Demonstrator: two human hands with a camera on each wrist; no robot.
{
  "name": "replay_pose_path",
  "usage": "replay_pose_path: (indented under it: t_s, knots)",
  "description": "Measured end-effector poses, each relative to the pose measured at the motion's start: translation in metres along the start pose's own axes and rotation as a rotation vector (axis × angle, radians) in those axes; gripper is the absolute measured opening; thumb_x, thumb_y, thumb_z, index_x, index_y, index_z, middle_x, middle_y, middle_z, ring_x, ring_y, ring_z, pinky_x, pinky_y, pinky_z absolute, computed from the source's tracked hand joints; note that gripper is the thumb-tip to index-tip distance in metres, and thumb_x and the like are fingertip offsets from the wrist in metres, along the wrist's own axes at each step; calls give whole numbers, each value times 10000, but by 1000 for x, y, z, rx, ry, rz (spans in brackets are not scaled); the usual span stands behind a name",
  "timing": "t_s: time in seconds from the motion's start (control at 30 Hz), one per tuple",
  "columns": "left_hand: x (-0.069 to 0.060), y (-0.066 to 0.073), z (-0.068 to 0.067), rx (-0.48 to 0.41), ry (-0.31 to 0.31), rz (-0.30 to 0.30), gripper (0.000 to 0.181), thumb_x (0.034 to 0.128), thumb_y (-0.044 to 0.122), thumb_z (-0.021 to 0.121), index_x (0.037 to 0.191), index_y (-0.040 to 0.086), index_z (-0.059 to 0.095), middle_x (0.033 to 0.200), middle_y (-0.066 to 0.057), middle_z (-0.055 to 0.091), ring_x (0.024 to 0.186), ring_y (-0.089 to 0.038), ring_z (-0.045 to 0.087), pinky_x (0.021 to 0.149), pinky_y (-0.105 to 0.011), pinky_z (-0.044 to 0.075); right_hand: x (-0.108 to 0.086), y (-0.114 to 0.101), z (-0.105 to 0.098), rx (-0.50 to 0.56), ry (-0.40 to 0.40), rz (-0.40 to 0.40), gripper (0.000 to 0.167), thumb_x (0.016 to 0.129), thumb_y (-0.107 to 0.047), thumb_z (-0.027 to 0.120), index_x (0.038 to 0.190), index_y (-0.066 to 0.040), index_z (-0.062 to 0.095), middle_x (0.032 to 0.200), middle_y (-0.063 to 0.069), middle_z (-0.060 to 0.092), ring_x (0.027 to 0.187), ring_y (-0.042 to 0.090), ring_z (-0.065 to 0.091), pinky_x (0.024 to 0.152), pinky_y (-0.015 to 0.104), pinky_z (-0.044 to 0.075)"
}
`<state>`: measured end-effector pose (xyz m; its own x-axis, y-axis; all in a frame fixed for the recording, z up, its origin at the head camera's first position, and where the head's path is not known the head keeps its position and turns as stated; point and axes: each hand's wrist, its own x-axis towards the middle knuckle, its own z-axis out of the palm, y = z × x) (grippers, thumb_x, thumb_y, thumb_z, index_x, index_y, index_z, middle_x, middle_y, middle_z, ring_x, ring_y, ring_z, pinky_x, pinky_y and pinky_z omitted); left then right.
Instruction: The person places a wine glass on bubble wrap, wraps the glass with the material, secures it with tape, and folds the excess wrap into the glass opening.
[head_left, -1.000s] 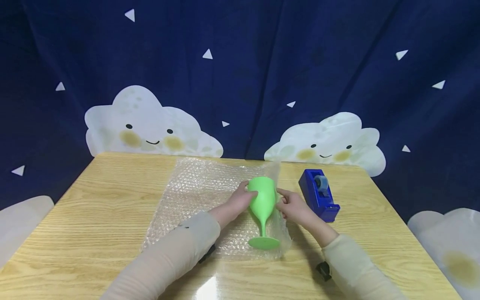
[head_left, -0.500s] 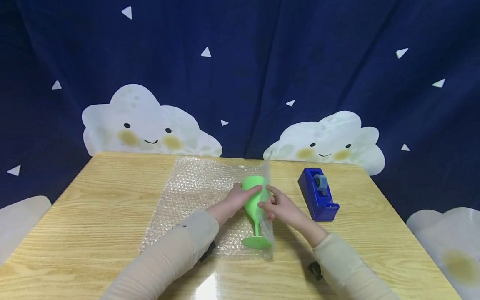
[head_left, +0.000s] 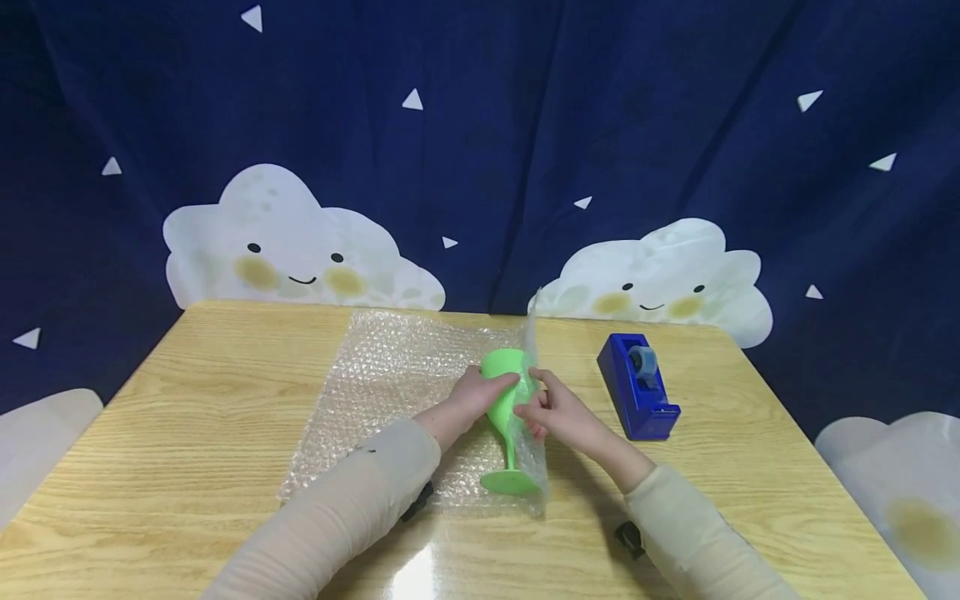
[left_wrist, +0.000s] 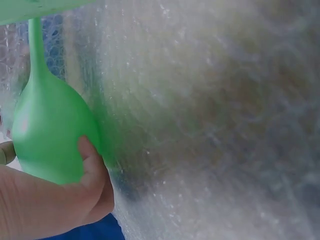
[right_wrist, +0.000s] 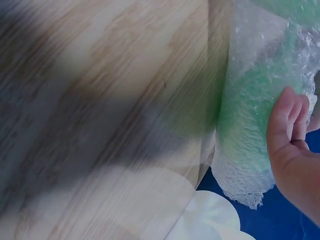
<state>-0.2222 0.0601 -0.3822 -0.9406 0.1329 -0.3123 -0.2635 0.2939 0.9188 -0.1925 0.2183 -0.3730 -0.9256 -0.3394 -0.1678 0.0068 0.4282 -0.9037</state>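
Note:
A light green plastic goblet [head_left: 501, 363] lies on a sheet of bubble wrap [head_left: 397, 358], its round foot toward me. My left hand [head_left: 467, 398] grips the bowl from the left; the left wrist view shows the thumb curled against the green bowl [left_wrist: 52, 120]. On the other side, my right hand [head_left: 564, 418] holds the sheet's right edge, which stands up and folds against the goblet. Green shows through the bubble wrap [right_wrist: 245, 155] in the right wrist view, with the right fingers [right_wrist: 284, 112] on it. Part of the bowl is hidden by the hands.
A blue tape dispenser [head_left: 637, 400] with a clear roll stands on the wooden table [head_left: 202, 392], right of the right hand. Behind the table's far edge hangs a dark blue curtain [head_left: 480, 150] with clouds and white triangles.
The goblet has shifted slightly left in the left hand. My right hand has moved left, bringing the bubble wrap's right edge up against the goblet. Little differs over the last half second.

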Motion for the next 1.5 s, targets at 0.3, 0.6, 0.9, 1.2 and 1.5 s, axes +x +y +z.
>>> replay_pose_path:
  t_s: [0.3, 0.6, 0.9, 1.2, 1.5]
  knots:
    - [3, 2, -2, -12, 7, -57, 917, 795, 516, 642, 1376, -100, 289, 1249, -205, 490, 866, -173, 547, 635, -202, 479, -1, -3, 4, -80, -27, -41, 759, 890, -118, 588, 1453, 51, 109, 696, -2, 487, 589, 123, 505, 585, 263, 491]
    - [5, 1, -5, 17, -5, -85, 748, 835, 444, 617, 1312, -92, 406, 1147, -176, 559, 870, -211, 589, 781, -318, 531, 7, -5, -5, 24, 95, 22, 537, 928, -130, 532, 1373, 83, 320, 644, -14, 523, 575, 96, 506, 569, 265, 478]
    - [6, 2, -14, -134, -61, -127, 844, 845, 349, 635, 1404, -111, 202, 1231, -232, 463, 896, -287, 634, 767, -362, 567, 18, 8, -24, 21, 278, 316, 420, 984, -271, 431, 1211, 81, 454, 860, 89, 593, 714, 130, 543, 645, 310, 509]
    - [10, -4, -20, -196, -104, -117, 729, 865, 319, 621, 1351, -93, 265, 1154, -204, 533, 839, -233, 637, 768, -379, 569, 22, 12, -21, -70, 188, 381, 570, 1007, -334, 340, 1351, 121, 354, 1188, 262, 586, 1075, 343, 568, 776, 367, 540]
    - [11, -13, -24, -180, -155, -67, 678, 912, 335, 551, 1342, -93, 249, 1116, -178, 527, 757, -164, 600, 747, -335, 571, 31, 10, -10, -116, 128, 372, 659, 1003, -404, 316, 1383, 135, 302, 1283, 263, 541, 1195, 373, 525, 900, 427, 498]
